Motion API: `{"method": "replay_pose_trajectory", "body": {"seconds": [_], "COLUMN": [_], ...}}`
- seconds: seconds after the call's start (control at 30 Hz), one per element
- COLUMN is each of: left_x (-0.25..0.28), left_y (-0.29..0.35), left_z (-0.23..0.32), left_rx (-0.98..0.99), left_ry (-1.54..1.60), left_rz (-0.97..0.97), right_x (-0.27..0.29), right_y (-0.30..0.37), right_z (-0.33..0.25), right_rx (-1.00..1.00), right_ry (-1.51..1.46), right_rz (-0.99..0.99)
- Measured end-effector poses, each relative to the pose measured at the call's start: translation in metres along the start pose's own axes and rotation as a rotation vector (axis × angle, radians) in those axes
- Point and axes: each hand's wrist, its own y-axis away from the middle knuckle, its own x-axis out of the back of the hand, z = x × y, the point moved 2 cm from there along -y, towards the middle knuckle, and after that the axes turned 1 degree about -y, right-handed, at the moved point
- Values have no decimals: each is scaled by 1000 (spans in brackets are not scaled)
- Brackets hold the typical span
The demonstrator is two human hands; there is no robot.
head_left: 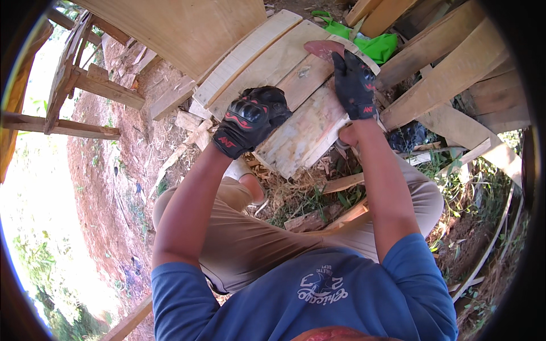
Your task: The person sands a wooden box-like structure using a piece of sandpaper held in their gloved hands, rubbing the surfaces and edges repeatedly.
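A low panel of several pale wooden boards [310, 122] lies in front of my knees. My left hand [254, 118], in a black glove with a hard knuckle guard, rests on its left part. Its fingers curl under; what they hold, if anything, is hidden. At the panel's far right, my right hand [354, 85], in a matching glove, is turned on its side with the thumb up. A reddish-brown flat piece [323, 49] with a rounded edge, perhaps sandpaper, sticks out beyond its thumb and fingers. The palm side of this hand is hidden.
A broad plywood sheet [182, 28] stands beyond the panel. Long planks [449, 62] lean at the right, near a bright green bag [375, 46]. A rough wooden frame [85, 85] is at the left. Wood shavings [284, 196] and offcuts litter the ground by my feet.
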Motion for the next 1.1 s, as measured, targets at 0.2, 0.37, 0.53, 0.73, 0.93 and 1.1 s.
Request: {"method": "replay_pose_trajectory", "body": {"seconds": [0.2,0.37,0.53,0.73,0.93,1.1], "left_x": [-1,-6,0,16,54,82], "left_y": [-3,-3,-4,2,21,58], "left_z": [5,5,12,8,-10,-41], "left_rx": [-14,-90,-37,43,211,659], "left_ry": [-62,-140,-123,-182,-404,-707], "left_rz": [-3,81,19,-120,-266,-370], "right_x": [-2,1,-3,3,1,-1], "right_y": [1,-1,1,1,0,0], "right_z": [3,0,5,0,-1,3], "right_rx": [-5,-24,13,36,51,14], "right_ry": [5,-22,31,42,39,65], "right_rz": [26,-23,53,82,65,36]}}
